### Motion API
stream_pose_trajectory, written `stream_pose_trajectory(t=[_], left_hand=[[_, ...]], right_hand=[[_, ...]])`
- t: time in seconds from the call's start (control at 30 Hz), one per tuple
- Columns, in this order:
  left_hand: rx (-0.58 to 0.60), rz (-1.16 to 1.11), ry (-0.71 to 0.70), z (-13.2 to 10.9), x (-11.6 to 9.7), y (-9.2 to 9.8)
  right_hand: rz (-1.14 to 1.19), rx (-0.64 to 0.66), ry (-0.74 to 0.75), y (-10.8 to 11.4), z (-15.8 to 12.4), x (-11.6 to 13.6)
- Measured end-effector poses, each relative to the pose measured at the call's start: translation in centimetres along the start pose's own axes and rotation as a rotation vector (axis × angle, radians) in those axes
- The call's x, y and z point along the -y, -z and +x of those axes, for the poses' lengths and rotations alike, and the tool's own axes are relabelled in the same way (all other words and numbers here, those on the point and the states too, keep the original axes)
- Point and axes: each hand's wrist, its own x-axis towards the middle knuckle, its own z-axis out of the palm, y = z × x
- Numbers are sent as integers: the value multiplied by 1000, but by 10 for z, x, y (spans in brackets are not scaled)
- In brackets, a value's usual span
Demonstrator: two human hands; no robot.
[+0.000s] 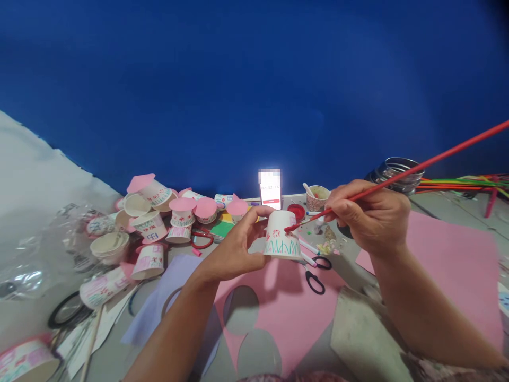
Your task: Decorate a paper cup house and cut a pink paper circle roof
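Note:
My left hand [242, 244] grips a white paper cup [281, 225] from its left side, holding it upside down with the wide rim at the bottom. Green grass strokes run round the cup's lower part, with red flower marks above and a pink patch at the upper right. In my right hand [368, 215] is a long red paintbrush [409, 172], pinched near its lower end. Its red-coated bristles touch the cup's side. Just behind the cup sits a small red paint pot [296, 212].
Several decorated cups with pink paper tops [183, 204] crowd the left. Black-handled scissors [315, 281] lie on pink paper [286, 313] with round holes. A lit phone [270, 188] stands at the back, near a speckled cup [318, 197]. Metal tins [401, 167] stand at right.

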Motion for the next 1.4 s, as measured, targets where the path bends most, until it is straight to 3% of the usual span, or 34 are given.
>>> stream_pose_trajectory(t=[0.2, 0.4, 1.1, 1.27, 1.4], left_hand=[[4, -9, -7, 0, 0, 0], [8, -14, 0, 1, -4, -1], [11, -93, -33, 1, 1, 0], [15, -112, -42, 2, 3, 1], [15, -118, -36, 2, 2, 1]], right_hand=[[-22, 38, -3, 0, 0, 2], [-9, -10, 3, 3, 1, 3], [-62, 14, 9, 6, 1, 3], [-68, -68, 1, 12, 2, 2], [-23, -30, -13, 12, 1, 1]])
